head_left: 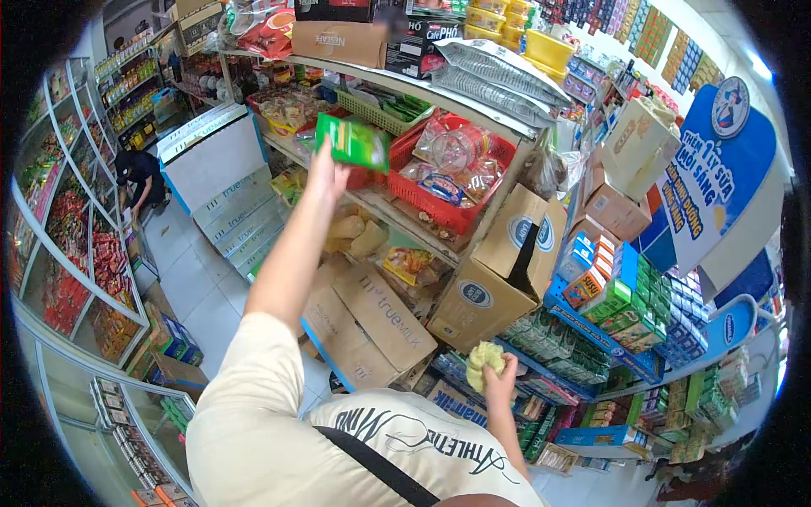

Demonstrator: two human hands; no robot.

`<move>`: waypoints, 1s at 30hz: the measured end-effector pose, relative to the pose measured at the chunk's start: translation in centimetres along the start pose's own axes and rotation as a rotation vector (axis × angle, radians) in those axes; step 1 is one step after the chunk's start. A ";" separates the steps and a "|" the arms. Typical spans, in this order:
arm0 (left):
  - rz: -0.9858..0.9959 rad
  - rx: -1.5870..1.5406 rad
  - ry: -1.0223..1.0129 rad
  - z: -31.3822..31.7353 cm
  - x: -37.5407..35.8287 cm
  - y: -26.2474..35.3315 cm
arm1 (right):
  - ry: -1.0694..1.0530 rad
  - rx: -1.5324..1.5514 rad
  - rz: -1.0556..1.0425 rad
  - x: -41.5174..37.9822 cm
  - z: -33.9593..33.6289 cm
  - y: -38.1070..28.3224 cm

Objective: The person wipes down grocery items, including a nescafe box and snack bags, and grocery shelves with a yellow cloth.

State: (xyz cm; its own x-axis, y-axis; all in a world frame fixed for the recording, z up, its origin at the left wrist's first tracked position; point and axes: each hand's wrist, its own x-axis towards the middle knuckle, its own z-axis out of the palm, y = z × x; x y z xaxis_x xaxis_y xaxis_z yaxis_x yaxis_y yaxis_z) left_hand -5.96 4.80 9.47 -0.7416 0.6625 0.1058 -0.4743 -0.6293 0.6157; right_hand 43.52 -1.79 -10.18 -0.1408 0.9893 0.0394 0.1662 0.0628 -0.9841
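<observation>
My left hand (pixel 328 176) is stretched out over the shelf, closed on the edge of a green packet (pixel 353 144). Just right of that packet is a red plastic basket (pixel 439 218) filled with clear-wrapped goods and a clear plastic jar (pixel 459 148). Behind it, a yellow-green basket (pixel 372 114) holds more green packets. Low on the right, near my body, my right hand (pixel 500 382) grips a crumpled yellowish cloth (pixel 484 365). A cardboard box (pixel 498 270) with round blue labels stands beyond the cloth.
Flattened-looking TH true milk cartons (pixel 372 317) lie below the shelf; a stack of white boxes (pixel 220 190) stands left. Milk packs (pixel 625 291) fill the right-hand display under a blue sign (pixel 718 182). A person (pixel 142 179) crouches far left beside glass cases (pixel 80 194).
</observation>
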 end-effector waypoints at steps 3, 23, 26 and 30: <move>-0.305 0.420 0.303 -1.9 4.5 -1.3 | -0.015 0.024 0.022 -0.8 1.3 -0.6; -0.764 0.568 0.036 -16.9 -17.5 -12.8 | 0.102 -0.663 -0.700 15.5 2.5 -17.7; -0.540 0.413 0.119 -10.7 -15.6 -7.3 | -0.040 -0.887 -0.489 15.7 4.5 -17.6; -0.432 0.357 0.087 -9.2 -15.9 -2.3 | -0.006 -0.895 -0.482 15.5 4.6 -17.5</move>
State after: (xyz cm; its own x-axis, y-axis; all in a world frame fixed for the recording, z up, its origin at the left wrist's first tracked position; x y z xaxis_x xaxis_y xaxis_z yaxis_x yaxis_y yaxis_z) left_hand 2.53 -7.98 -0.85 -0.5589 0.7841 -0.2699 -0.5646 -0.1214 0.8164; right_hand 33.92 11.85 6.85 -0.3906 0.8318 0.3943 0.7595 0.5333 -0.3726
